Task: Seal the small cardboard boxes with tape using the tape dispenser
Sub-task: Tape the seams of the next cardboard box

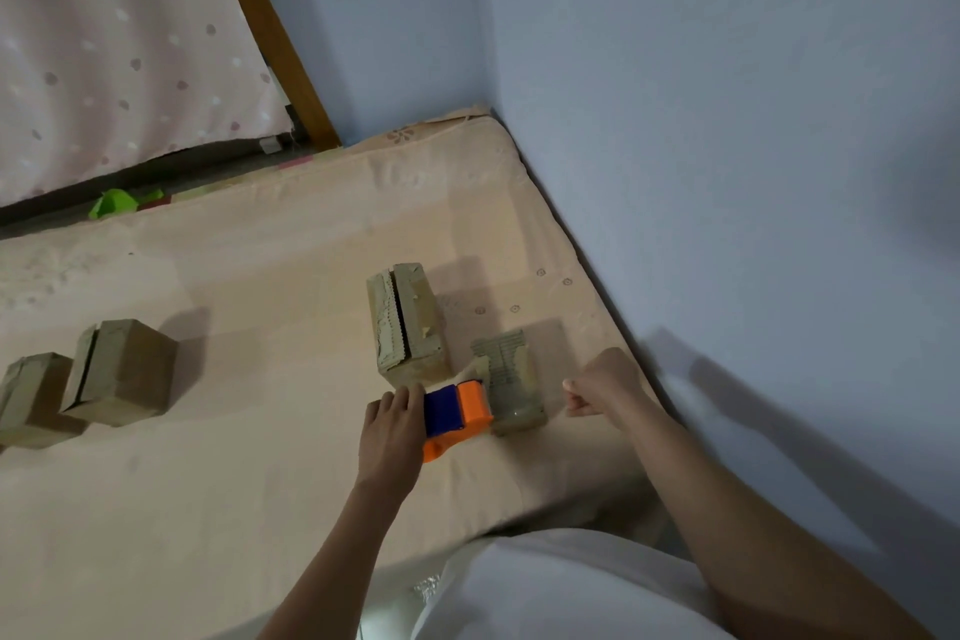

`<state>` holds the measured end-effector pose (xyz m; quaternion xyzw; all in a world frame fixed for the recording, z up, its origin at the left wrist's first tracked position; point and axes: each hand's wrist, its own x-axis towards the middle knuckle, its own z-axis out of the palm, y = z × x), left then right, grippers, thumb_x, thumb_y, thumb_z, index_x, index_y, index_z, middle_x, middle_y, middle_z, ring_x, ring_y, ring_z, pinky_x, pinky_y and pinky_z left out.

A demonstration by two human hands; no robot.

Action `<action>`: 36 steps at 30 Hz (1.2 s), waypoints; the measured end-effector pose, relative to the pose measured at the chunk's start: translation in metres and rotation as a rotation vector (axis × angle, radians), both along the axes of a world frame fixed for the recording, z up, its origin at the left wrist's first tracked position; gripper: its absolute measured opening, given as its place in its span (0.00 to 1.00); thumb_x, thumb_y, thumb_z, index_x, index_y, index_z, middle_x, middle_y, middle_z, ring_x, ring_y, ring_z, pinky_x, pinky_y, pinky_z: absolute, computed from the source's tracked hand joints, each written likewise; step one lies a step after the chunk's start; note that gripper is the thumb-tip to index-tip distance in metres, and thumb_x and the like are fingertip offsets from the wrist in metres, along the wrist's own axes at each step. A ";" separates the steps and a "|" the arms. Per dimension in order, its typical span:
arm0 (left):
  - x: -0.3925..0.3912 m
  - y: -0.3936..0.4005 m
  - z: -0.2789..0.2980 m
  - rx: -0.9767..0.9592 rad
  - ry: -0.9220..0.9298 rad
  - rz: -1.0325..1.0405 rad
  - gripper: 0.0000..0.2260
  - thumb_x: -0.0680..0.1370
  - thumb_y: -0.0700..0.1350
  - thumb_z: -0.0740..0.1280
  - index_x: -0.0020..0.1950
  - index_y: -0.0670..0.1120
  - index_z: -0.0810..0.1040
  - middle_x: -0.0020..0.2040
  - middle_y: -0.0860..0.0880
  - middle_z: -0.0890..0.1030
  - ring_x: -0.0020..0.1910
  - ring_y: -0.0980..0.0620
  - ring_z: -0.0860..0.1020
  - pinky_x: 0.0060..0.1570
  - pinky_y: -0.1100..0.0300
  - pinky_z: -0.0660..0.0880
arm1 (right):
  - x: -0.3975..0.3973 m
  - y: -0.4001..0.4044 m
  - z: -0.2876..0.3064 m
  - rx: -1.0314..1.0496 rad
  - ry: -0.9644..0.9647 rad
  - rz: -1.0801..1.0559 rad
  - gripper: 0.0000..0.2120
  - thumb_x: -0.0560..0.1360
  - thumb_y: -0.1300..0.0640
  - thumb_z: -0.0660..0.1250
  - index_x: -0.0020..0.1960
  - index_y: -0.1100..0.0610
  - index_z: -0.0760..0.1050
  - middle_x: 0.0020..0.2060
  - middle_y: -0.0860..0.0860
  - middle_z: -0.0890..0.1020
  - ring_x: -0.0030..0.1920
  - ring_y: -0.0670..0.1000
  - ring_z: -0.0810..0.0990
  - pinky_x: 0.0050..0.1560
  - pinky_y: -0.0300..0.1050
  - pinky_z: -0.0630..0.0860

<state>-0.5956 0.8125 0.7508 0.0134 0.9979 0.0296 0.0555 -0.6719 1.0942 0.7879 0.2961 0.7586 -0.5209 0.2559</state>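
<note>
Pale blue walls are meeting in a corner behind a peach-coloured mattress (260, 431), and this mattress is serving as the work surface. Four small cardboard boxes are sitting on it. Two are waiting at the left: the far-left box (31, 398) and the slotted box (122, 372) just beside it, whose top seam is showing a dark gap, so it is probably unsealed. Well apart from them, near the wall corner, the tall box (408, 325) is standing with its flaps meeting in a ragged seam, and the low box (511, 387) is lying just to its right.

The left hand (392, 437) is resting over the near end of the blue-and-orange tape dispenser (454, 413), fingers curled onto its body, with the orange front end pointing at the low box and seeming to touch its side. That placement suggests the dispenser is being steadied so the tape can be drawn across this box. The right hand (602, 385) is hovering just beyond the low box with fingers curled in, thumb and fingertips pressed together as if pinching a clear tape end; the tape itself is too faint to confirm.

Beyond the mattress, a dotted pink curtain (104, 42) is hanging beside a wooden frame (270, 31), and a green scrap (117, 203) is lying at the mattress edge.
</note>
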 end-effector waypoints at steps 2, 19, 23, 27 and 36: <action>-0.002 -0.014 -0.001 -0.001 0.017 0.014 0.26 0.70 0.56 0.76 0.60 0.49 0.68 0.53 0.51 0.79 0.50 0.50 0.77 0.52 0.57 0.72 | 0.001 0.007 -0.004 -0.020 -0.008 -0.010 0.02 0.70 0.73 0.72 0.38 0.71 0.80 0.33 0.63 0.84 0.34 0.59 0.86 0.41 0.54 0.85; 0.008 -0.027 -0.021 0.073 -0.040 0.055 0.23 0.71 0.50 0.76 0.59 0.48 0.70 0.52 0.51 0.75 0.49 0.50 0.73 0.52 0.55 0.71 | 0.009 0.000 -0.018 -0.070 -0.024 -0.026 0.04 0.72 0.70 0.74 0.40 0.70 0.79 0.35 0.64 0.83 0.33 0.59 0.84 0.38 0.54 0.84; 0.005 -0.030 -0.025 0.050 -0.058 0.043 0.23 0.72 0.51 0.75 0.61 0.48 0.69 0.53 0.50 0.76 0.51 0.49 0.73 0.54 0.55 0.71 | 0.008 -0.001 -0.020 -0.056 -0.016 -0.019 0.04 0.73 0.70 0.73 0.41 0.70 0.79 0.36 0.64 0.83 0.34 0.58 0.84 0.35 0.51 0.84; 0.005 -0.033 -0.029 0.035 -0.053 0.042 0.25 0.69 0.50 0.77 0.60 0.48 0.69 0.52 0.50 0.76 0.49 0.49 0.74 0.51 0.55 0.73 | 0.006 -0.005 -0.023 -0.033 -0.010 -0.004 0.05 0.72 0.69 0.74 0.40 0.70 0.79 0.34 0.63 0.83 0.32 0.57 0.84 0.38 0.53 0.85; 0.008 -0.033 -0.036 -0.011 -0.047 0.037 0.26 0.66 0.47 0.79 0.58 0.48 0.69 0.48 0.51 0.76 0.45 0.50 0.74 0.47 0.55 0.73 | 0.005 -0.009 -0.023 0.046 0.005 0.033 0.04 0.72 0.69 0.74 0.39 0.70 0.81 0.33 0.61 0.84 0.31 0.56 0.85 0.38 0.50 0.85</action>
